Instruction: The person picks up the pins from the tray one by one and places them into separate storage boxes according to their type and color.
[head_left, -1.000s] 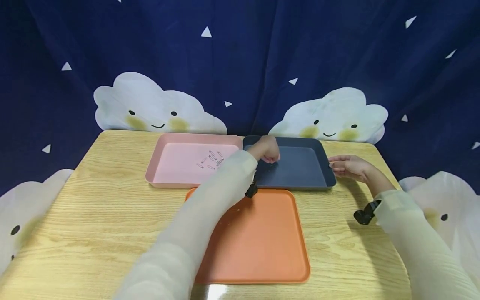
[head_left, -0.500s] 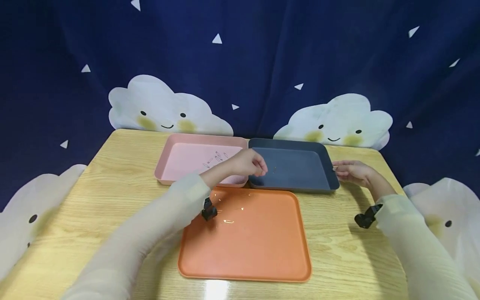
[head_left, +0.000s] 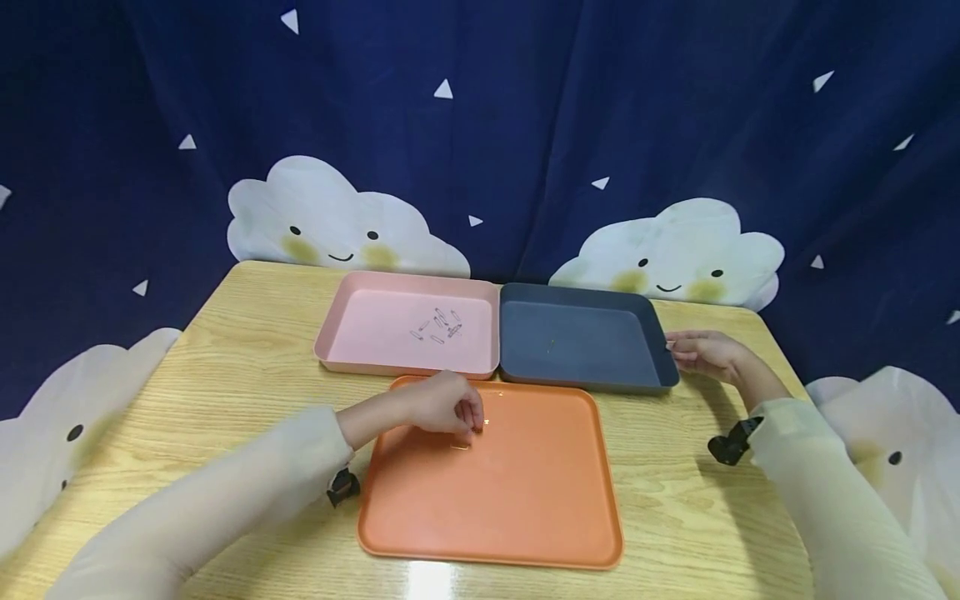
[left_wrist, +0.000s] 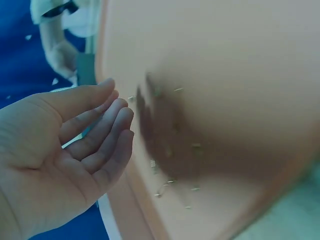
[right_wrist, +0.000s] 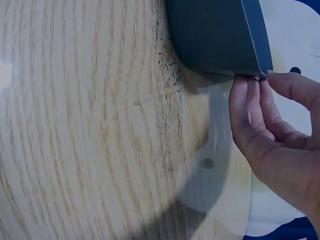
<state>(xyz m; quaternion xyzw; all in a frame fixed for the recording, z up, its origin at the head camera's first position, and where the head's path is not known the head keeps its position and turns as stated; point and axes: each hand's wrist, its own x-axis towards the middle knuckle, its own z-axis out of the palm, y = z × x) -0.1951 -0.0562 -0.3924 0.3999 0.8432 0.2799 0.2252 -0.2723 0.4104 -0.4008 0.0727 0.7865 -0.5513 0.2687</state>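
My left hand (head_left: 444,405) hovers over the orange tray (head_left: 525,492), its fingers loosely bent. In the left wrist view, nothing shows between the thumb and fingertips of that hand (left_wrist: 75,145). Small gold wire pieces, like safety pins (left_wrist: 196,146), lie scattered on the tray beneath, some hidden from the head view by the hand. My right hand (head_left: 705,352) pinches the right wall of the dark blue tray (head_left: 600,346). Its thumb is at the rim and the fingers lie against the outer side, as the right wrist view shows. A tiny gold piece (head_left: 552,345) lies inside that tray.
A pink tray (head_left: 367,329) stands left of the dark blue one, with several dark silvery pin-shaped pieces (head_left: 439,320) in it. All three trays sit close together on a wooden table (head_left: 247,375). A navy curtain (head_left: 510,108) with clouds hangs behind.
My left hand has moved from over the dark blue tray back and left to the orange tray. Its fingers have loosened. My right hand has stayed at the dark blue tray's edge.
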